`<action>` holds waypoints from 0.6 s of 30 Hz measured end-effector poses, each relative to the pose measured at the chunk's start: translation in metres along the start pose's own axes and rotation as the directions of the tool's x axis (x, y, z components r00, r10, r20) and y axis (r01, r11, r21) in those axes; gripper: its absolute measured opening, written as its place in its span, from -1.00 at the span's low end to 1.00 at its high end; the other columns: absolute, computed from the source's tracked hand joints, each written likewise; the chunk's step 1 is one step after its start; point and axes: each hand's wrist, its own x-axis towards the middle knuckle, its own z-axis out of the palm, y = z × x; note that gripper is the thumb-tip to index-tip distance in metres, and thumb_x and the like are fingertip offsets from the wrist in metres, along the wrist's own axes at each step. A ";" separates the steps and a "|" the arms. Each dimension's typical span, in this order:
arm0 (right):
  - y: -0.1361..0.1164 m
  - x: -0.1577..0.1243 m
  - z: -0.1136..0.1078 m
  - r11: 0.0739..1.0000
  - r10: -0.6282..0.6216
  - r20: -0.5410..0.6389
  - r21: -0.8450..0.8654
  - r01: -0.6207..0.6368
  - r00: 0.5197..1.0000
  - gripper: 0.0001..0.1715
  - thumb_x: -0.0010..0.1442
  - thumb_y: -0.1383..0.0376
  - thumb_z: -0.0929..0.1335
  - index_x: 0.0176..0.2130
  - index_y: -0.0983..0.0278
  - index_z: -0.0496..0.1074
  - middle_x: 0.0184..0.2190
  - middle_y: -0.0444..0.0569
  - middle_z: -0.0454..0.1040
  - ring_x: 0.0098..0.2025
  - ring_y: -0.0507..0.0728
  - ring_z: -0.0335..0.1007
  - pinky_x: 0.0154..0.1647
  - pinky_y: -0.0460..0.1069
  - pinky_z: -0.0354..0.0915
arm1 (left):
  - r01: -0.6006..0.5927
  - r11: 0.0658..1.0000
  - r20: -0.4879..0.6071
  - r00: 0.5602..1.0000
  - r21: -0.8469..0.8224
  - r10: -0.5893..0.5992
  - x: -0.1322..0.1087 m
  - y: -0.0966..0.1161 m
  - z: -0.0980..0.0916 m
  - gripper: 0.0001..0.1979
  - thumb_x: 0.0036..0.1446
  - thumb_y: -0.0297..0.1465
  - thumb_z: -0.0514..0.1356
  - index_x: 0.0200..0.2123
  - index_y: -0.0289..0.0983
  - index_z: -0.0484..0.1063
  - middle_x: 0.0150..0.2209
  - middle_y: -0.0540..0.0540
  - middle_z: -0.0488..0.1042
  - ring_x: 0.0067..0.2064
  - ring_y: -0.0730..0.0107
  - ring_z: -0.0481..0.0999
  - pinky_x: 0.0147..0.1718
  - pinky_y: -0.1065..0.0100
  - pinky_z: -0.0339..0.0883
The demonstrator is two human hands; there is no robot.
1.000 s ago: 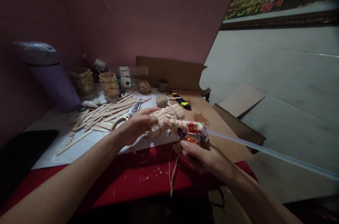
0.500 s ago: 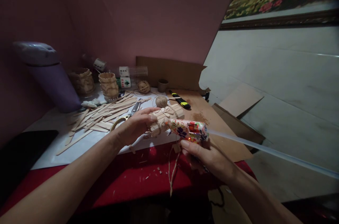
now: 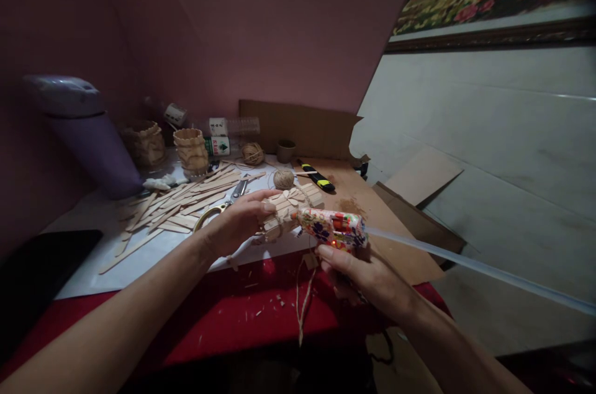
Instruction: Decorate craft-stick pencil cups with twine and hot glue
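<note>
My left hand (image 3: 237,220) is closed around a small craft piece made of wooden sticks (image 3: 291,205) bound with twine. A loose twine end (image 3: 303,304) hangs from it over the red cloth. My right hand (image 3: 365,279) grips a glue gun with a flowered body (image 3: 331,228); its nozzle touches the stick piece at the left. A long clear glue stick (image 3: 470,268) pokes out of the gun's back toward the right.
Loose wooden sticks (image 3: 177,208), scissors (image 3: 223,203), twine balls (image 3: 284,179), a yellow-black cutter (image 3: 317,177), two stick-built cups (image 3: 192,149) and a purple container (image 3: 88,133) lie on the white sheet. Cardboard (image 3: 395,220) covers the right end. A dark object (image 3: 37,270) sits at the left.
The glue gun and right hand have shifted slightly up and left against the stick piece. The left hand holds nearly still.
</note>
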 end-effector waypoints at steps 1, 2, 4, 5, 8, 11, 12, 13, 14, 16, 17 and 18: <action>0.000 0.000 0.000 1.000 -0.003 0.003 0.009 0.003 1.000 -0.48 0.27 -0.06 0.31 -0.52 0.26 0.28 -0.71 -0.24 0.24 -0.70 -0.08 0.10 -0.71 -0.15 0.02 | 0.002 1.000 -0.004 1.000 0.003 -0.002 0.000 0.000 0.001 -0.60 -0.06 -0.34 0.35 -0.09 -0.29 0.52 -0.15 -0.17 0.60 -0.20 0.25 0.55 -0.18 0.30 0.39; 0.000 0.000 0.000 1.000 -0.003 0.003 0.018 0.003 1.000 -0.48 0.27 -0.06 0.31 -0.51 0.25 0.28 -0.71 -0.24 0.23 -0.71 -0.08 0.09 -0.71 -0.15 0.02 | 0.004 1.000 -0.008 1.000 0.005 -0.004 -0.001 0.001 0.001 -0.59 -0.06 -0.34 0.35 -0.09 -0.29 0.51 -0.16 -0.17 0.60 -0.20 0.25 0.55 -0.18 0.30 0.39; 0.000 0.000 0.001 1.000 0.003 0.004 0.026 -0.004 1.000 -0.47 0.26 -0.08 0.32 -0.50 0.25 0.29 -0.71 -0.24 0.24 -0.70 -0.08 0.10 -0.71 -0.14 0.02 | 0.007 1.000 -0.009 1.000 0.003 -0.007 -0.001 0.000 0.001 -0.59 -0.05 -0.34 0.35 -0.08 -0.29 0.51 -0.16 -0.17 0.60 -0.20 0.25 0.55 -0.18 0.29 0.38; 0.001 0.001 0.001 1.000 0.008 0.005 0.024 -0.009 1.000 -0.46 0.26 -0.09 0.32 -0.50 0.26 0.30 -0.71 -0.23 0.25 -0.70 -0.08 0.10 -0.71 -0.14 0.03 | 0.008 1.000 -0.008 1.000 0.000 -0.008 -0.001 0.000 0.001 -0.59 -0.05 -0.34 0.35 -0.07 -0.29 0.51 -0.15 -0.17 0.60 -0.21 0.25 0.55 -0.18 0.29 0.38; 0.001 0.001 0.002 1.000 0.009 0.023 0.008 -0.009 1.000 -0.43 0.26 -0.11 0.30 -0.52 0.26 0.29 -0.72 -0.23 0.23 -0.69 -0.07 0.10 -0.70 -0.14 0.03 | 0.016 1.000 -0.014 1.000 -0.014 -0.016 0.000 -0.001 -0.002 -0.60 -0.03 -0.35 0.34 -0.06 -0.27 0.50 -0.14 -0.17 0.60 -0.21 0.25 0.55 -0.18 0.27 0.38; 0.000 0.002 0.002 1.000 0.006 0.017 0.005 -0.006 1.000 -0.44 0.27 -0.10 0.30 -0.51 0.26 0.30 -0.72 -0.23 0.22 -0.69 -0.07 0.10 -0.71 -0.14 0.04 | 0.021 1.000 -0.011 1.000 -0.015 -0.021 0.001 -0.002 -0.003 -0.59 -0.03 -0.35 0.34 -0.06 -0.27 0.50 -0.14 -0.17 0.60 -0.19 0.24 0.55 -0.17 0.27 0.38; 0.000 0.001 0.002 1.000 0.007 0.009 0.003 -0.007 1.000 -0.45 0.27 -0.10 0.30 -0.50 0.26 0.30 -0.72 -0.23 0.23 -0.69 -0.07 0.10 -0.71 -0.14 0.04 | 0.019 1.000 -0.005 1.000 -0.012 -0.019 0.001 -0.001 -0.002 -0.59 -0.04 -0.34 0.35 -0.06 -0.28 0.50 -0.14 -0.17 0.59 -0.19 0.24 0.55 -0.17 0.28 0.38; 0.000 0.001 0.001 1.000 0.008 -0.003 0.000 -0.008 1.000 -0.46 0.27 -0.09 0.31 -0.49 0.26 0.31 -0.71 -0.23 0.24 -0.69 -0.07 0.11 -0.71 -0.15 0.04 | 0.016 1.000 0.000 1.000 -0.008 -0.016 0.000 -0.001 -0.002 -0.58 -0.05 -0.34 0.35 -0.06 -0.28 0.51 -0.14 -0.18 0.59 -0.19 0.24 0.55 -0.17 0.27 0.38; 0.000 0.001 0.001 1.000 0.010 -0.015 -0.003 -0.010 1.000 -0.47 0.27 -0.09 0.31 -0.49 0.26 0.31 -0.70 -0.23 0.25 -0.69 -0.07 0.11 -0.71 -0.15 0.04 | 0.014 1.000 0.002 1.000 -0.004 -0.014 0.000 -0.001 -0.001 -0.57 -0.06 -0.33 0.36 -0.07 -0.29 0.51 -0.13 -0.18 0.59 -0.19 0.23 0.55 -0.16 0.27 0.38; 0.001 0.001 0.000 1.000 0.012 -0.030 -0.002 -0.013 0.999 -0.48 0.26 -0.08 0.31 -0.49 0.26 0.31 -0.69 -0.23 0.26 -0.69 -0.07 0.12 -0.71 -0.15 0.04 | 0.010 1.000 0.002 1.000 0.000 -0.010 0.000 0.000 0.000 -0.58 -0.06 -0.33 0.36 -0.07 -0.29 0.51 -0.13 -0.18 0.59 -0.18 0.23 0.54 -0.15 0.27 0.37; 0.002 0.001 0.000 1.000 0.012 -0.031 0.000 -0.012 0.999 -0.48 0.26 -0.08 0.31 -0.49 0.26 0.31 -0.69 -0.23 0.26 -0.70 -0.08 0.12 -0.71 -0.15 0.04 | 0.006 1.000 0.004 1.000 0.001 -0.006 0.000 0.000 0.000 -0.59 -0.05 -0.33 0.35 -0.08 -0.29 0.52 -0.13 -0.18 0.59 -0.18 0.23 0.54 -0.15 0.26 0.37; 0.002 0.001 0.000 1.000 0.011 -0.031 0.004 -0.011 0.999 -0.47 0.26 -0.08 0.31 -0.50 0.26 0.30 -0.69 -0.23 0.26 -0.70 -0.08 0.12 -0.72 -0.15 0.04 | -0.001 1.000 0.012 1.000 0.002 0.001 -0.001 0.000 0.001 -0.60 -0.04 -0.33 0.34 -0.08 -0.29 0.52 -0.13 -0.18 0.59 -0.18 0.22 0.54 -0.14 0.26 0.36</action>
